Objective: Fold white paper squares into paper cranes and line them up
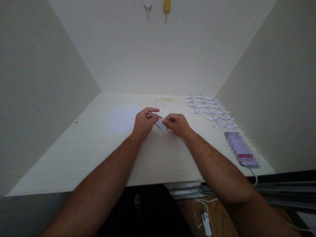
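A small folded piece of white paper (pixel 161 125) is held between both hands, just above the middle of the white table (pixel 158 164). My left hand (pixel 145 121) pinches its left side with thumb and finger, while the index finger stretches out above. On the other side, my right hand (pixel 177 124) pinches the paper's upper right edge, fingers curled in. A pointed tip of the paper hangs down between the hands. Rows of folded white paper cranes (pixel 206 106) stand at the table's back right.
A phone-like device (pixel 242 149), blurred out, lies at the right edge with a cable (pixel 255 177). Pale paper sheets (pixel 120 118) lie left of my hands. Walls enclose three sides; two hooks (pixel 167 6) hang on the back one. A power strip (pixel 206 223) rests on the floor.
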`<state>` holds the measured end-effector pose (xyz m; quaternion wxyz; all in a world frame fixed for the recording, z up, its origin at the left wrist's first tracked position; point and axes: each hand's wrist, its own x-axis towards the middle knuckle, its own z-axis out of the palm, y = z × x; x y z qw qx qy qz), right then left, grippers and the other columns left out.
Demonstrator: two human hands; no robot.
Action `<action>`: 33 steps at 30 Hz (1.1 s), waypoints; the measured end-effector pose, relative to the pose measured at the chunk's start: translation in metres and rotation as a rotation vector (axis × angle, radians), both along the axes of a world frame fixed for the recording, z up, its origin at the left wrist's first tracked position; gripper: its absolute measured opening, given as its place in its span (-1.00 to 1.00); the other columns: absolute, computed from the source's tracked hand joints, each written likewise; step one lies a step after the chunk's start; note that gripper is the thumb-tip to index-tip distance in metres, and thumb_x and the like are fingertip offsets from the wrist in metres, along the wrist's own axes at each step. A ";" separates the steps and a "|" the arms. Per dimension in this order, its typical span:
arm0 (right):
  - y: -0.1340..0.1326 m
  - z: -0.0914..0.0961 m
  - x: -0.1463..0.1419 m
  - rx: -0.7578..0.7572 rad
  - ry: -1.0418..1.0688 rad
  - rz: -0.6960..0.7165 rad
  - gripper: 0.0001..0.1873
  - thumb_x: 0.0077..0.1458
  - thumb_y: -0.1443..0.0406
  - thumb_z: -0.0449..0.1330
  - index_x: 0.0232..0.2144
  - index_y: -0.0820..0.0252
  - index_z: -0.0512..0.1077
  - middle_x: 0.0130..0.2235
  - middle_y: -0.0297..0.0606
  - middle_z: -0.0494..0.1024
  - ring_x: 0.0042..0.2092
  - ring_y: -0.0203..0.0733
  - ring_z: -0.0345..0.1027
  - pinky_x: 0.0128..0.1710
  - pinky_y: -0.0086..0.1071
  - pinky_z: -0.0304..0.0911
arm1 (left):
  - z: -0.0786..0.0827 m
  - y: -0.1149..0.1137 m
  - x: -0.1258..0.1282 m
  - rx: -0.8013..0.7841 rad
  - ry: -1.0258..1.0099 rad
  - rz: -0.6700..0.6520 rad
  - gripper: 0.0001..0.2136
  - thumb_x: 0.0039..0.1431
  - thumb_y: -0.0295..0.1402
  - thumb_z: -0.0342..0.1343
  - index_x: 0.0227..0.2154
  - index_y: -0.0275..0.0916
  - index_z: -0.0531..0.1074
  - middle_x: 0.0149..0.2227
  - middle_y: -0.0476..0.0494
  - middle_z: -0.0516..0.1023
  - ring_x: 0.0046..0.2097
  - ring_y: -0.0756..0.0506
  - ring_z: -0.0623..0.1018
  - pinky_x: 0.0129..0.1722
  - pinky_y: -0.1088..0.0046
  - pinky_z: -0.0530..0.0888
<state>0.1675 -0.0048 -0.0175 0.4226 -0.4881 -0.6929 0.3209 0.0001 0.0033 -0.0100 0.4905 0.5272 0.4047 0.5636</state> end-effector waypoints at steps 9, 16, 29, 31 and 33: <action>0.004 0.003 0.002 -0.046 0.088 -0.027 -0.87 -0.03 0.26 0.25 -0.44 0.23 0.52 -0.53 -0.35 0.50 -0.51 -0.36 0.26 -0.48 -0.45 0.16 | -0.001 0.002 -0.001 -0.032 0.032 0.033 -0.80 -0.10 -0.42 0.23 -0.33 -0.27 0.53 -0.42 -0.11 0.62 -0.40 -0.04 0.56 -0.31 0.39 0.50; 0.006 -0.005 0.005 0.039 0.025 0.025 -0.84 0.00 0.25 0.26 -0.35 0.20 0.55 -0.46 -0.34 0.55 -0.43 -0.33 0.33 -0.40 -0.43 0.20 | -0.001 0.002 -0.005 0.085 0.309 -0.124 -0.80 -0.12 -0.38 0.30 -0.35 -0.26 0.54 -0.48 -0.05 0.57 -0.48 0.01 0.47 -0.45 0.50 0.36; 0.008 0.000 0.007 -0.025 0.170 0.045 -0.80 -0.11 0.27 0.28 -0.35 0.24 0.51 -0.53 -0.39 0.46 -0.49 -0.38 0.27 -0.49 -0.48 0.17 | 0.001 0.003 -0.010 -0.018 0.395 -0.177 -0.83 -0.14 -0.32 0.34 -0.45 -0.27 0.57 -0.48 -0.06 0.58 -0.44 0.01 0.48 -0.41 0.49 0.36; 0.009 0.001 0.006 -0.057 0.243 0.046 -0.77 -0.12 0.25 0.29 -0.35 0.23 0.50 -0.55 -0.41 0.46 -0.51 -0.38 0.29 -0.50 -0.47 0.20 | -0.002 0.005 -0.011 -0.083 0.288 -0.191 -0.80 -0.18 -0.32 0.37 -0.45 -0.28 0.56 -0.48 -0.07 0.59 -0.45 0.02 0.49 -0.40 0.49 0.36; 0.009 0.004 0.006 -0.084 0.330 0.026 -0.75 -0.11 0.21 0.31 -0.34 0.22 0.48 -0.56 -0.40 0.48 -0.53 -0.37 0.31 -0.50 -0.46 0.24 | -0.004 0.007 -0.010 -0.131 0.173 -0.170 -0.77 -0.22 -0.32 0.39 -0.46 -0.28 0.55 -0.49 -0.06 0.57 -0.48 0.03 0.47 -0.44 0.50 0.35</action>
